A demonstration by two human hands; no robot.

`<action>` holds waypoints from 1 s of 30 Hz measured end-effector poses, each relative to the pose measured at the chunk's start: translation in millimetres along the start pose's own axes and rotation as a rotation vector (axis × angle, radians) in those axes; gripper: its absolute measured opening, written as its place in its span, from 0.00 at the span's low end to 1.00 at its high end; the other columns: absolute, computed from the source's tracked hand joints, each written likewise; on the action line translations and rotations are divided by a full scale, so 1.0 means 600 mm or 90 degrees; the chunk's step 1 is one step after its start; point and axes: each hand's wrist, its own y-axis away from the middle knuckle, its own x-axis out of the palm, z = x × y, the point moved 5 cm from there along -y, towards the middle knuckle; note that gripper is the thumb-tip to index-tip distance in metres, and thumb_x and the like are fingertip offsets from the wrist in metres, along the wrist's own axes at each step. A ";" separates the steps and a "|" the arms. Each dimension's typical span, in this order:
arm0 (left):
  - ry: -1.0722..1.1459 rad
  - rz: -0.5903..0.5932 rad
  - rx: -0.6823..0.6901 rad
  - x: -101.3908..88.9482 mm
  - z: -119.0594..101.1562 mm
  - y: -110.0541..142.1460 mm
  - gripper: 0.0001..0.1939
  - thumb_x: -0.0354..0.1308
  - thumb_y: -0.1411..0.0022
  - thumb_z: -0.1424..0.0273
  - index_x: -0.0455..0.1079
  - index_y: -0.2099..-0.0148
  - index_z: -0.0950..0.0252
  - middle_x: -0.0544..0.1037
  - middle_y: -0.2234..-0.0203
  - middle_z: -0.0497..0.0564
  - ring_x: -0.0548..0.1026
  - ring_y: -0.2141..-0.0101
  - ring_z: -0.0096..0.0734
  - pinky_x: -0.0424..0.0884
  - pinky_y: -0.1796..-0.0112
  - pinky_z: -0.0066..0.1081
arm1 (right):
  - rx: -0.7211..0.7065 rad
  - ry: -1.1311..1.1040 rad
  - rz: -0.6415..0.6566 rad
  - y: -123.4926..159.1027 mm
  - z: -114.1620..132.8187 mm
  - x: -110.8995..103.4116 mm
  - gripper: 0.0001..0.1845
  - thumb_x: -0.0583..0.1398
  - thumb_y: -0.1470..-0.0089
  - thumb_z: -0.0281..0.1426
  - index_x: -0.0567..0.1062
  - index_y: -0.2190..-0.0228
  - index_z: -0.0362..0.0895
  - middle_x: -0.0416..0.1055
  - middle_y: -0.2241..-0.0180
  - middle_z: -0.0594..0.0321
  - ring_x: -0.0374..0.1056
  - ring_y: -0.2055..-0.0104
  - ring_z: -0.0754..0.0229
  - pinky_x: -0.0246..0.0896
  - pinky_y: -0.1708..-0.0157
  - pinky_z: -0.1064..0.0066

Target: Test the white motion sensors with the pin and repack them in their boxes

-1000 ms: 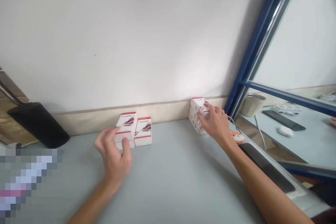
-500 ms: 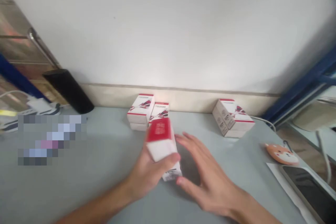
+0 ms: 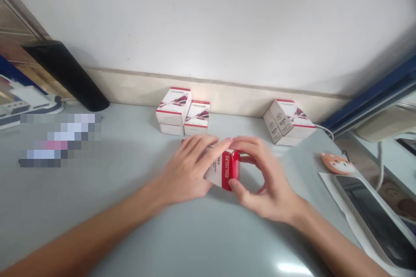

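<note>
A white cardboard box with a red end band lettered DETECTOR lies sideways between my hands, just above or on the grey tabletop. My left hand is wrapped over its left part, hiding most of that side. At the red end, the thumb and fingers of my right hand close around the edges. Beyond them, against the wall, similar boxes stand: a stacked pair with one lower box beside it, and another group at the right.
A black cylindrical object leans at the back left, near a white power strip. A blurred-out item lies on the left. To the right are an orange animal-faced object and a phone on white paper.
The held box has turned from red end up to lying sideways, red end to the right. My right hand has closed onto that end. The view has tilted down.
</note>
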 end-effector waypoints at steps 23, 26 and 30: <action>-0.104 -0.100 0.062 -0.014 0.006 -0.006 0.35 0.61 0.42 0.82 0.62 0.33 0.61 0.72 0.47 0.58 0.76 0.48 0.41 0.77 0.46 0.41 | -0.212 0.256 -0.046 -0.001 0.029 -0.032 0.17 0.55 0.52 0.18 0.77 0.65 0.47 0.71 0.47 0.55 0.63 0.37 0.41 0.62 0.40 0.45; -0.095 -0.094 0.064 -0.012 0.003 -0.005 0.38 0.60 0.42 0.83 0.60 0.31 0.65 0.75 0.47 0.59 0.75 0.46 0.42 0.74 0.42 0.40 | -0.158 0.221 -0.001 -0.004 0.033 -0.027 0.12 0.56 0.46 0.21 0.75 0.69 0.47 0.76 0.56 0.59 0.67 0.41 0.45 0.61 0.43 0.48; -0.093 -0.061 0.101 -0.008 -0.006 -0.006 0.36 0.57 0.42 0.84 0.64 0.32 0.66 0.78 0.49 0.58 0.75 0.46 0.45 0.73 0.45 0.42 | -0.067 0.246 -0.056 -0.006 0.013 -0.022 0.06 0.62 0.36 0.28 0.75 0.57 0.48 0.77 0.64 0.62 0.71 0.55 0.53 0.62 0.53 0.58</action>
